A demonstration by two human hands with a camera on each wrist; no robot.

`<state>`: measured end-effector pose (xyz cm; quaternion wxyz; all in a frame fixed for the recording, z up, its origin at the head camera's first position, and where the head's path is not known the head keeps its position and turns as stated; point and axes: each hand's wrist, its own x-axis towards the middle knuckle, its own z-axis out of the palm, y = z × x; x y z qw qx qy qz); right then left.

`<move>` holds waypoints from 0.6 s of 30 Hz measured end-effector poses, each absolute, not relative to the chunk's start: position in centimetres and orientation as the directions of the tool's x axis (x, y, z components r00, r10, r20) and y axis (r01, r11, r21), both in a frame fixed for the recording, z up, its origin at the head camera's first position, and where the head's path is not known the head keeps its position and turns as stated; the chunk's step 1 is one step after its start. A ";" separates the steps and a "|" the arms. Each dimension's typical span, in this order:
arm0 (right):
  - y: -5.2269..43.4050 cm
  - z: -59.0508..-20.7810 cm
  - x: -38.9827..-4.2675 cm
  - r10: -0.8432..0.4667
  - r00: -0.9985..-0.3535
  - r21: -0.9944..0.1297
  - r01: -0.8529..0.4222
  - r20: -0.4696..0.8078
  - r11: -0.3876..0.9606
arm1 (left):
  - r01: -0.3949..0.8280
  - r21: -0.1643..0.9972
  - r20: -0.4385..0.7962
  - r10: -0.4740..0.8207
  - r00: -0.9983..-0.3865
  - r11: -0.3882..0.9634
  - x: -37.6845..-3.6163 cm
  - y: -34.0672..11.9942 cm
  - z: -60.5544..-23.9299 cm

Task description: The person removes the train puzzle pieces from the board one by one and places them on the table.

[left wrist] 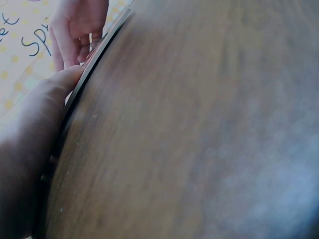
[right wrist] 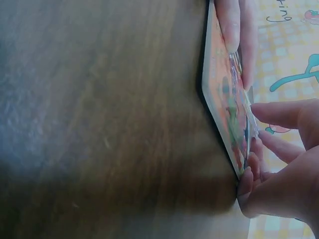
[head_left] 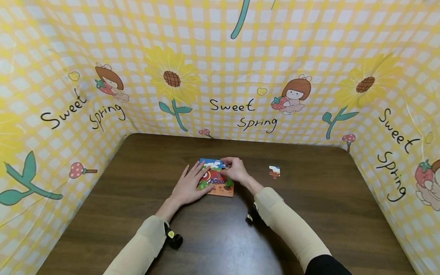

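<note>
A small jigsaw puzzle [head_left: 221, 191] with a colourful picture, blue at the top and orange along the bottom, lies on the table. My left hand [head_left: 189, 186] rests flat across its left side, fingers spread and the thumb along the lower part. At the puzzle's upper right, my right hand [head_left: 237, 170] pinches a puzzle piece [right wrist: 252, 122] between thumb and fingers. That piece stands slightly tilted over the board in the right wrist view, and the fingers mostly hide it from the head camera. Right of the hand lies one loose puzzle piece [head_left: 274, 172], blue, white and red.
The dark brown wooden table [head_left: 154, 160] spreads out around the puzzle. A yellow checked cloth [head_left: 220, 68] printed with sunflowers and girls hangs along the back and both sides. Black cameras [head_left: 174, 238] are strapped at the wrists.
</note>
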<state>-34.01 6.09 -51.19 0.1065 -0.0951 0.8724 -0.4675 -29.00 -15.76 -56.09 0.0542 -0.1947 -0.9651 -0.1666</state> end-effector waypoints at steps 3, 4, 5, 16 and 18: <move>6.2 -51.3 -34.2 -0.261 -0.960 -0.863 -0.044 -0.104 0.503 | 0.393 0.300 0.167 0.357 -0.919 0.869 -29.0 -15.8 -56.0; 6.3 -51.3 -34.2 -0.258 -0.960 -0.871 -0.036 -0.106 0.490 | 0.392 0.301 0.167 0.357 -0.919 0.869 -29.0 -15.8 -56.0; 6.3 -51.3 -34.2 -0.255 -0.961 -0.877 -0.030 -0.107 0.480 | 0.393 0.302 0.168 0.357 -0.919 0.869 -29.0 -15.8 -56.0; 6.6 -51.4 -34.3 -0.255 -0.957 -0.904 0.019 -0.141 0.427 | 0.398 0.303 0.172 0.360 -0.917 0.866 -28.9 -15.7 -56.1; 6.6 -51.4 -34.3 -0.267 -0.956 -0.906 -0.002 -0.123 0.423 | 0.398 0.302 0.175 0.360 -0.916 0.866 -29.0 -15.7 -56.0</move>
